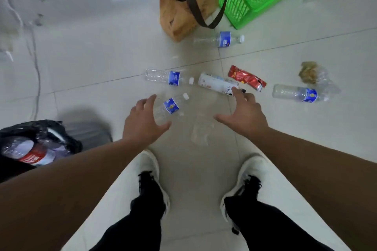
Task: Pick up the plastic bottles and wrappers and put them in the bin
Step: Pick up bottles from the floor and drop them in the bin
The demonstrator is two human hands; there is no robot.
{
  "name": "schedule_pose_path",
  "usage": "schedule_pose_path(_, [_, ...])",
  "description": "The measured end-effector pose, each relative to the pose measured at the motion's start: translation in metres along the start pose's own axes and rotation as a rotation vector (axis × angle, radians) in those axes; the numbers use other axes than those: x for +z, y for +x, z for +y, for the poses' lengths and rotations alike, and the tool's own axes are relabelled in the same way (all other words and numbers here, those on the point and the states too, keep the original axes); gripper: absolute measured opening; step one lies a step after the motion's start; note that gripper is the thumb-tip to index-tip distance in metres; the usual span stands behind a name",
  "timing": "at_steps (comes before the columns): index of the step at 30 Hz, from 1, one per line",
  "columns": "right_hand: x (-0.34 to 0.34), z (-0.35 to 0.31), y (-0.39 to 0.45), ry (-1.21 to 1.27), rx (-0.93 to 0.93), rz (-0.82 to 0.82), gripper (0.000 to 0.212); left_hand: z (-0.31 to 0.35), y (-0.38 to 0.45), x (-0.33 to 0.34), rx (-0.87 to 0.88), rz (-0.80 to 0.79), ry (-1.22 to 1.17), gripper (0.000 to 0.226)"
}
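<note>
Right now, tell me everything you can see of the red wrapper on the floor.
The red wrapper is a long, crinkled, glossy packet, seemingly foil or plastic, with yellow print and a silvery torn-looking end. It lies flat on the pale tiled floor, slanting down to the right, just beyond the white carton-like pack and seemingly apart from it. Neither hand touches it; the right hand hovers nearer the camera.

clear plastic bottles point(162, 76), glossy tiled floor point(91, 63)

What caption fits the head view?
Both hands, left and right, reach open toward bottles littering the floor.
</note>
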State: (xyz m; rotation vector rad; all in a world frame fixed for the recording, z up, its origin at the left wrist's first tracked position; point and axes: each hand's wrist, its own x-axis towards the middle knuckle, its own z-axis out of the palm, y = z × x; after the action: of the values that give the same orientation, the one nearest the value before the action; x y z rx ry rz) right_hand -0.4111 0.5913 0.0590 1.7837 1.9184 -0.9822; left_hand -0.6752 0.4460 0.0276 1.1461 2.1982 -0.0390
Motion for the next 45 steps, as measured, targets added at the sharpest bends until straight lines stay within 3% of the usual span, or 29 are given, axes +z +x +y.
schedule_pose_path(7, [0.056, 0.031, 0.136, -0.133, -0.133, 0.091, 0.117, -0.026, 0.098, 0.108, 0.069, 0.01, 0.111, 0.113])
schedule_pose_path(14, [0.1, 0.037, 0.192, -0.269, -0.205, 0.156, 0.088, -0.046, 0.128, 0.141, 0.107, 0.053, 0.084, 0.085])
schedule_pose_path(20, [0.073, 0.042, 0.133, -0.098, -0.179, 0.117, 0.084, -0.036, 0.091, 0.071, 0.113, 0.097, 0.091, 0.076])
schedule_pose_path(30, [-0.052, 0.009, -0.02, -0.026, -0.154, 0.072, 0.08, 0.026, -0.046, -0.083, -0.023, 0.185, -0.026, 0.064])
schedule_pose_path(33, [-0.091, -0.008, -0.063, -0.029, -0.162, 0.064, 0.089, 0.044, -0.09, -0.127, -0.062, 0.195, -0.054, 0.064])
schedule_pose_path(36, [-0.125, -0.028, -0.099, -0.022, -0.199, 0.046, 0.092, 0.055, -0.131, -0.163, -0.106, 0.212, -0.108, 0.065])
schedule_pose_path(45, [-0.176, -0.093, -0.174, -0.107, -0.389, -0.002, 0.07, 0.043, -0.24, -0.217, -0.307, 0.32, -0.257, 0.067])
